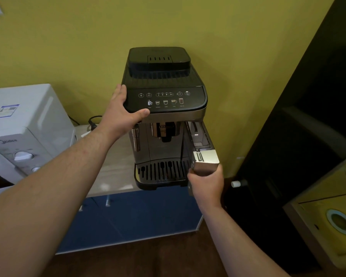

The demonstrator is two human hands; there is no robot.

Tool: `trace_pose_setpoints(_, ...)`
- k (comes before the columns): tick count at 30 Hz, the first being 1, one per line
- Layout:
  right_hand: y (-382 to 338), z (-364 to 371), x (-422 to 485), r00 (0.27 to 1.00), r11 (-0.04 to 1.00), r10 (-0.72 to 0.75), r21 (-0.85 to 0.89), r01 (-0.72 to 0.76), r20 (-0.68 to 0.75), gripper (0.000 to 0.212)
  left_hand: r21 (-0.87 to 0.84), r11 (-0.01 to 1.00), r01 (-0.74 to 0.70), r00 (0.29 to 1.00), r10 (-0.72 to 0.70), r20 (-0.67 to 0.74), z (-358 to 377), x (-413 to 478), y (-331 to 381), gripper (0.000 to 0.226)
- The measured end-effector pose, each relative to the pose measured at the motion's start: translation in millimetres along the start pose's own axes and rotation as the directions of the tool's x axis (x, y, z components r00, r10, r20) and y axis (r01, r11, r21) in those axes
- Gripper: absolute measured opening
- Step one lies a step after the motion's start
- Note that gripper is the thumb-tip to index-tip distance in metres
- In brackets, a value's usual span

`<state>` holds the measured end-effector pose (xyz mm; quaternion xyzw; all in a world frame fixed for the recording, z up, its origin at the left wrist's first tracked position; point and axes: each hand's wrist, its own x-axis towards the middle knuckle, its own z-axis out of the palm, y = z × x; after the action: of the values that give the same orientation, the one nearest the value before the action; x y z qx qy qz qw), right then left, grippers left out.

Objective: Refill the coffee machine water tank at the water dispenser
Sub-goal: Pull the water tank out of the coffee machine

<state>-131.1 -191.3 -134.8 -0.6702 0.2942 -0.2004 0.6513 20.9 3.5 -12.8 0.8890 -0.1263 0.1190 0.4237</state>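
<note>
A black and silver coffee machine (164, 100) stands on a light wooden countertop (116, 172) against a yellow wall. My left hand (124, 114) presses on the machine's top front left corner, thumb across the front edge. The water tank (203, 148) sticks partway out of the machine's right front, its clear body showing behind a silver front panel. My right hand (207, 183) grips that silver front from below. No water dispenser is in view.
A white microwave (22, 132) sits to the left on the same countertop, with a black cable (93, 121) behind it. Blue cabinet doors (132, 218) are below. A dark tall cabinet (308, 136) stands on the right, and a reflective surface (332, 216) lies at the lower right.
</note>
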Motion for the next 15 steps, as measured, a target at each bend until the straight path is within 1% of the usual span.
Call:
trace_pose_setpoints(6, 11.5, -24.1, -26.3, 1.0, 0.999, 0.007, 0.047, -0.007, -0.006, 0.062, 0.001, 1.0, 0.016, 1.0, -0.016, 0.018, -0.8, -1.9, 5.0, 0.098)
trace_pose_setpoints(11, 20.2, -40.6, -41.9, 1.0, 1.0, 0.002, 0.019, -0.002, -0.012, 0.061, 0.021, 0.999, 0.025, 0.999, -0.025, 0.03, 0.9, -3.8, 3.0, 0.096)
trace_pose_setpoints(15, 22.5, -57.6, -50.6, 1.0, 1.0, 0.004, -0.002, -0.004, -0.004, 0.062, 0.03, 0.998, 0.058, 0.998, -0.057, -0.015, 7.1, -13.1, 5.9, 0.09)
